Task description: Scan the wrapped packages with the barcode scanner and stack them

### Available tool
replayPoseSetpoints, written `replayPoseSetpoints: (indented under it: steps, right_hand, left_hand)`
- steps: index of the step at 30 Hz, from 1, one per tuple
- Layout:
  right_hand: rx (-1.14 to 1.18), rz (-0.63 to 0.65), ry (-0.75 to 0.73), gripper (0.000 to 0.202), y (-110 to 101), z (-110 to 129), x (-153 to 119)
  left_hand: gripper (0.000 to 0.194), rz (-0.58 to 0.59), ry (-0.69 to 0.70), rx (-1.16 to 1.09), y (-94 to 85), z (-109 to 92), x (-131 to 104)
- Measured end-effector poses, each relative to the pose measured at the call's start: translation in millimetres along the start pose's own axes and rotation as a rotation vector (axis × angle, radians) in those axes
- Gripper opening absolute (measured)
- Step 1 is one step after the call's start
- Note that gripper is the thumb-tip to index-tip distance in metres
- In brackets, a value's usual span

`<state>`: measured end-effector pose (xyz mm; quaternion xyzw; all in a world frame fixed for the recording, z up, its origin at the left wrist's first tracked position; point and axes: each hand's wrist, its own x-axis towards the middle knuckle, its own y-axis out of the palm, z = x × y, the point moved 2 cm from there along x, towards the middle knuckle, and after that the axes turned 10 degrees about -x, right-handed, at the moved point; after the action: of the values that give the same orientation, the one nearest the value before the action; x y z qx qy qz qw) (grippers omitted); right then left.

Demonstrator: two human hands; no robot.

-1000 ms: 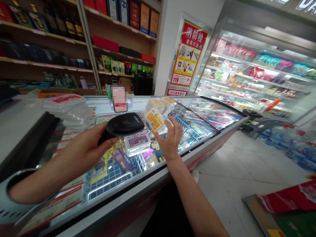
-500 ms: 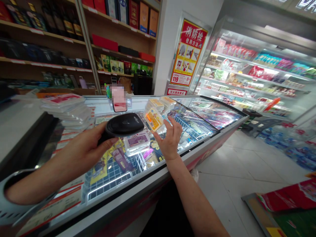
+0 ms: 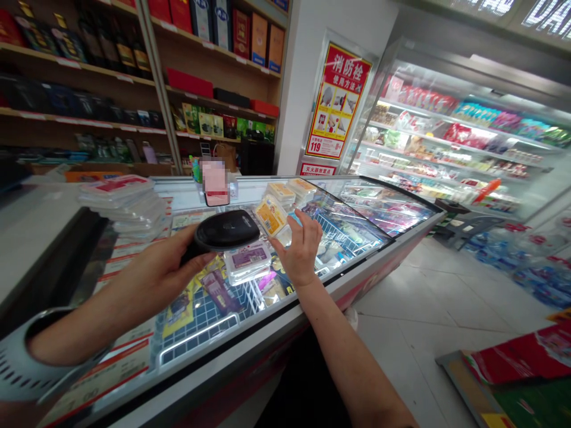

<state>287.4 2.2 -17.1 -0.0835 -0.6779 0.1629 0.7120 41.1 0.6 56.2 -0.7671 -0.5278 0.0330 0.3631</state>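
Item, left hand (image 3: 178,261): closed around the grip of a black scanner (image 3: 227,230), thumb along the near side, other fingers mostly hidden beneath. Pale watch band (image 3: 27,362) on that wrist.

Item, right hand (image 3: 301,249): thumb and index finger pinched a clear box with a yellow label (image 3: 270,216) at its right side and lower corner; the remaining fingers were bent and loosely spread. The box was tilted, label facing up toward the person, just beside the scanner's front end and above the freezer's glass top.

Item, clear boxes with purple labels (image 3: 247,260): a small pile on the glass, below the scanner's head and the held box.

Item, yellow-topped boxes (image 3: 281,191): two piles side by side on the glass, behind the held box.

Item, red-labelled boxes (image 3: 127,199): a taller, uneven stack at the left, beyond the left forearm.

Item, phone (image 3: 215,184): upright behind the scanner, screen blurred.

Item, chest freezer (image 3: 250,337): beneath its glass were a wire basket (image 3: 196,327), a purple packet (image 3: 220,291) and a yellow packet (image 3: 178,315). Red-edged price labels (image 3: 111,368) lay at the near left.

Item, red and yellow poster (image 3: 339,101): on the wall behind, between wooden shelves (image 3: 214,47) and a lit, stocked cooler (image 3: 450,128).
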Motion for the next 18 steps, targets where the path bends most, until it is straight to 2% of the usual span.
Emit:
replayPoseSetpoints:
  steps: [7,12,16,18]
  right_hand:
    - [-0.007,0.002,0.002,0.05,0.9,1.6,0.9]
    - [-0.011,-0.015,0.005,0.051,0.1,1.2,0.4]
    - [0.068,0.028,0.109,0.059,2.6,0.2,-0.6]
    - [0.104,0.12,0.226,0.065,6.8,-0.3,-0.7]
  left_hand:
    - [0.052,-0.025,0.0,0.066,-1.8,7.4,-0.3]
    - [0.056,0.0,0.007,0.041,-1.9,6.9,-1.2]
    - [0.056,0.001,0.0,0.001,-3.7,8.5,-1.3]
    - [0.055,-0.023,-0.013,-0.009,-6.2,11.6,0.2]
